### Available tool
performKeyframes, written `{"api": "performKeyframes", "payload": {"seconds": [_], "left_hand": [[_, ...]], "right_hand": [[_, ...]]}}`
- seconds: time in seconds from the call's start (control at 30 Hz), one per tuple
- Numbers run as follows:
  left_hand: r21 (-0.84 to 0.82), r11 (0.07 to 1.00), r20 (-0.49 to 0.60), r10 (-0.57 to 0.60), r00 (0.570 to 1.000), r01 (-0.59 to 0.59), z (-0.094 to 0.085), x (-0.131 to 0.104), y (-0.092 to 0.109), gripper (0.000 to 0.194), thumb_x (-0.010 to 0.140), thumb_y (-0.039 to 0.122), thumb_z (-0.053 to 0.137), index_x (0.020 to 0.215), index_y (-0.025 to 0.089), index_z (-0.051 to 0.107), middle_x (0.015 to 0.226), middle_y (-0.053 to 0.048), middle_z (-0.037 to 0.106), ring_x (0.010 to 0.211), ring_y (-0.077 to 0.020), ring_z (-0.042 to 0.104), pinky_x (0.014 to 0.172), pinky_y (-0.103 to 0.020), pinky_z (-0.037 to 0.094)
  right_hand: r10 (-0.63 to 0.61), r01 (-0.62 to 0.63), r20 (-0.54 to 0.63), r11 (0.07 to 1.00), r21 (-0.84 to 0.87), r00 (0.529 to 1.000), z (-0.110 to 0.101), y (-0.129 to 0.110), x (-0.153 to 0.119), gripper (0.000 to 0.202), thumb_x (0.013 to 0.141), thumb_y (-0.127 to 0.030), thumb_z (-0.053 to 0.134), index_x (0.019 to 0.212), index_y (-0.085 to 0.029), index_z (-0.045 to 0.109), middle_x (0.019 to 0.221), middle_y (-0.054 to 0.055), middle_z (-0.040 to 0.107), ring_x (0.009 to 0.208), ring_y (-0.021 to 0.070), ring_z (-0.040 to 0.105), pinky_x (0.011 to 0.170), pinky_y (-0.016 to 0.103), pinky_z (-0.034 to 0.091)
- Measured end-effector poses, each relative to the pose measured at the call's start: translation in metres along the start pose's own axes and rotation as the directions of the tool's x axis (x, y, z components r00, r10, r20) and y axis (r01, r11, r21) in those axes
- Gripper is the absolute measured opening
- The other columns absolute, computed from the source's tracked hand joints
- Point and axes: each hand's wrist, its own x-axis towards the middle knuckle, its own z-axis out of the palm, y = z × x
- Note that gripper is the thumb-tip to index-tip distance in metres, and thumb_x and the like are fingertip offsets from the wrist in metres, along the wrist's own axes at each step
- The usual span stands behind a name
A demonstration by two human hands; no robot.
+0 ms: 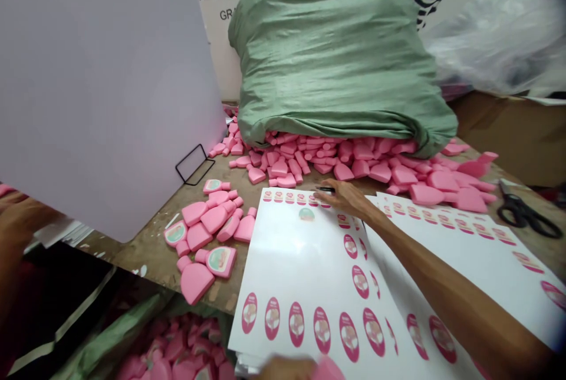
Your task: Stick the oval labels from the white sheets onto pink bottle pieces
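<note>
My right hand (pixel 342 196) is closed round a small dark, thin tool (pixel 326 189) at the top of a white sticker sheet (pixel 292 256). Its kind is too small to make out. Rows of pink oval and small rectangular labels run along the sheet's edges, and one green label (pixel 306 215) sits near the top. At the bottom edge of the view, my left hand (pixel 285 368) is blurred and partly cut off, closed at a pink bottle (pixel 327 369). Left of the sheet lies a group of small pink bottles (pixel 216 219); several bear green labels.
A green sack (pixel 340 49) spills pink bottles (pixel 354 156) across the back. Black scissors (pixel 526 212) and a second sticker sheet (pixel 469 250) lie right. A large white panel (pixel 106 85), a black wire stand (pixel 194 166) and another person's hand (pixel 22 215) are left. More bottles (pixel 177 350) fill a sack below.
</note>
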Motion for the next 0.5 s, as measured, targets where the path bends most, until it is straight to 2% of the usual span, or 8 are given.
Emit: {"api": "performKeyframes", "payload": {"seconds": [0.1,0.2,0.27,0.37,0.5], "left_hand": [[0.007,0.999,-0.023,0.051,0.998,-0.051,-0.016,0.032,0.010,0.045,0.064,0.045,0.067,0.105,0.027,0.069,0.092,-0.004,0.071,0.106,-0.0314,0.061,0.082,-0.038,0.051],[0.083,0.979,0.047,0.181,0.982,-0.184,-0.022,0.070,0.021,0.042,0.069,0.043,0.065,0.103,0.019,0.069,0.101,-0.009,0.069,0.113,-0.0313,0.055,0.094,-0.039,0.044],[0.139,0.963,0.136,0.213,0.967,-0.232,-0.017,0.087,0.026,0.039,0.074,0.043,0.060,0.102,0.016,0.067,0.096,-0.009,0.069,0.102,-0.0298,0.059,0.089,-0.039,0.046],[0.187,0.954,0.219,0.192,0.957,-0.235,-0.003,0.092,0.026,0.037,0.080,0.043,0.053,0.102,0.017,0.065,0.091,-0.007,0.068,0.081,-0.0243,0.062,0.076,-0.035,0.050],[0.186,0.944,0.201,0.235,0.951,-0.272,0.000,0.077,0.027,0.034,0.079,0.040,0.054,0.102,0.017,0.065,0.093,-0.007,0.067,0.087,-0.0244,0.061,0.081,-0.035,0.048]], "right_hand": [[0.206,-0.199,-0.107,0.977,0.071,0.973,-0.004,0.017,-0.045,0.053,0.081,-0.057,0.047,0.111,-0.016,0.063,0.097,0.010,0.071,0.084,0.0246,0.065,0.070,0.031,0.046],[0.360,-0.349,-0.023,0.917,0.194,0.933,0.001,0.026,-0.101,0.061,0.077,-0.064,0.049,0.112,-0.015,0.063,0.094,0.011,0.071,0.080,0.0243,0.066,0.068,0.032,0.049],[0.386,-0.387,0.046,0.897,0.215,0.921,0.008,0.021,-0.134,0.060,0.077,-0.065,0.049,0.109,-0.016,0.063,0.090,0.010,0.071,0.078,0.0249,0.066,0.066,0.033,0.050],[0.378,-0.388,0.088,0.908,0.155,0.921,0.015,0.003,-0.164,0.053,0.081,-0.064,0.044,0.103,-0.020,0.064,0.081,0.008,0.071,0.072,0.0256,0.065,0.062,0.034,0.048],[0.339,-0.351,0.126,0.932,0.087,0.932,0.007,-0.007,-0.176,0.050,0.083,-0.061,0.041,0.105,-0.021,0.061,0.080,0.009,0.070,0.069,0.0254,0.065,0.060,0.034,0.046]]}}
